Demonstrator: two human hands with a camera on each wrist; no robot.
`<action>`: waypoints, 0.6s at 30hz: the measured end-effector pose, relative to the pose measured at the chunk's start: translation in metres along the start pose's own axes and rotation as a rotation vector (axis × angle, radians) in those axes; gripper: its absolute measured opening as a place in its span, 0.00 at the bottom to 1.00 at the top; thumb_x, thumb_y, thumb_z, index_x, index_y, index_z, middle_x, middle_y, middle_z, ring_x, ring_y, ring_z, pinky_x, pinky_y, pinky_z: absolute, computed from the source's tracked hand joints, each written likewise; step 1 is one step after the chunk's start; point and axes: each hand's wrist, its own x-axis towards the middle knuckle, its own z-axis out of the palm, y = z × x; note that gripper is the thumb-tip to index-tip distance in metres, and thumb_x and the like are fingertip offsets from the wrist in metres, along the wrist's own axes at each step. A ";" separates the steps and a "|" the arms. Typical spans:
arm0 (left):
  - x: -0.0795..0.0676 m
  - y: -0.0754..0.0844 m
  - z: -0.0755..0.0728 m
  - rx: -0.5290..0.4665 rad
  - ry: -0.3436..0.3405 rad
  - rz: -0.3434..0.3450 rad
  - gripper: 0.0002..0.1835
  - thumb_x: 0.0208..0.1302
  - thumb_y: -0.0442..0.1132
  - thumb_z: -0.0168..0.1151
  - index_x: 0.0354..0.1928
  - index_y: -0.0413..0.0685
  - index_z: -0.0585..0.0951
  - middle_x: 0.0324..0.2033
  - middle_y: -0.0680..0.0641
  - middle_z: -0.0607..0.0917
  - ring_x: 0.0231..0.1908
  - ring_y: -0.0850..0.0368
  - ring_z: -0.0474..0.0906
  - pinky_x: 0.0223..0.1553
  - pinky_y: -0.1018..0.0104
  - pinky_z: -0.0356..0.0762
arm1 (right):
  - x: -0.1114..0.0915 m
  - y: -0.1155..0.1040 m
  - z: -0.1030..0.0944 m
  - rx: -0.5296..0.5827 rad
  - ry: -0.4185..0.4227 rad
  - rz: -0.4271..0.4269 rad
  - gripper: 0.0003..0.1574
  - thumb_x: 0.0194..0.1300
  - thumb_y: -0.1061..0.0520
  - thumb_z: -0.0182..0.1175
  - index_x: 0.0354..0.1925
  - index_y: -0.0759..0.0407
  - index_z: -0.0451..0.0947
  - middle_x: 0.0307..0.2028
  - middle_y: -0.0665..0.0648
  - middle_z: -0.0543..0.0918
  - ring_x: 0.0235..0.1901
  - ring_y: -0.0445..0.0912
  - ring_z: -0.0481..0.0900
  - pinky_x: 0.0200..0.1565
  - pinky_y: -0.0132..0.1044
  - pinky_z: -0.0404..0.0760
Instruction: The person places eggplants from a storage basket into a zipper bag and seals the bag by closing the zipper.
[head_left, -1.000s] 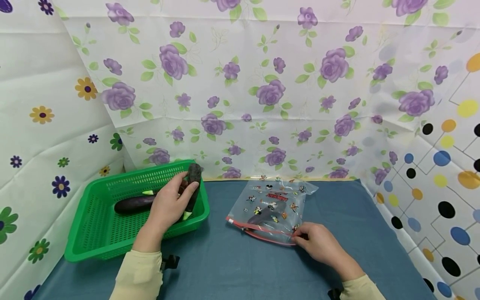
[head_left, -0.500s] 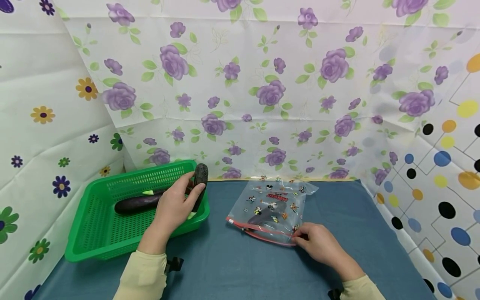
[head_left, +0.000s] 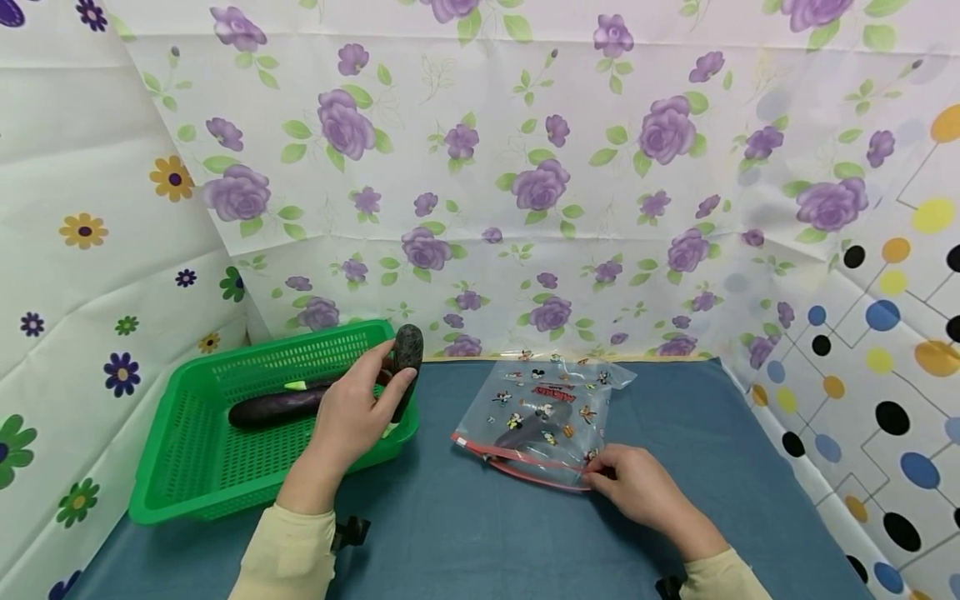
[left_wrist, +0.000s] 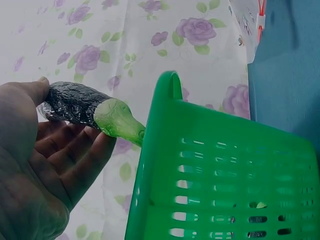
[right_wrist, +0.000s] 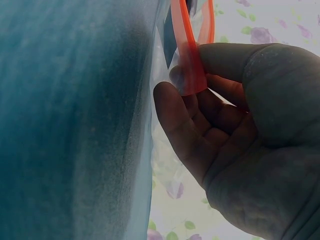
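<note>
My left hand [head_left: 348, 421] holds a dark eggplant [head_left: 407, 350] between thumb and fingers over the right end of a green basket [head_left: 225, 458]. In the left wrist view, the eggplant's skin looks wrinkled and glossy, and its pale green cap [left_wrist: 117, 119] points toward the basket rim. A smooth purple eggplant [head_left: 270, 410] lies inside the basket, partly hidden by my hand. My right hand [head_left: 641, 487] pinches the near right corner of a clear, cartoon-printed zip bag [head_left: 555, 383] by its red zip edge [right_wrist: 189, 55]. Through the film shows a dark elongated thing [head_left: 525, 435].
A blue cloth [head_left: 450, 533] covers the table under the basket and bag. Patterned sheets hang at the back [head_left: 480, 208], left and right. A light green tip [head_left: 297, 385] shows in the basket behind the purple eggplant.
My left hand has shifted to the right with the dark eggplant, from inside the basket's right end to over its rim. My right hand and the bag have stayed put.
</note>
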 end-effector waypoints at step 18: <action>-0.003 0.013 0.020 -0.118 -0.052 0.102 0.29 0.76 0.48 0.60 0.72 0.45 0.70 0.43 0.49 0.84 0.25 0.65 0.77 0.26 0.67 0.76 | 0.001 0.000 0.001 -0.011 0.008 -0.009 0.09 0.65 0.52 0.71 0.30 0.37 0.85 0.27 0.36 0.77 0.26 0.32 0.73 0.30 0.33 0.75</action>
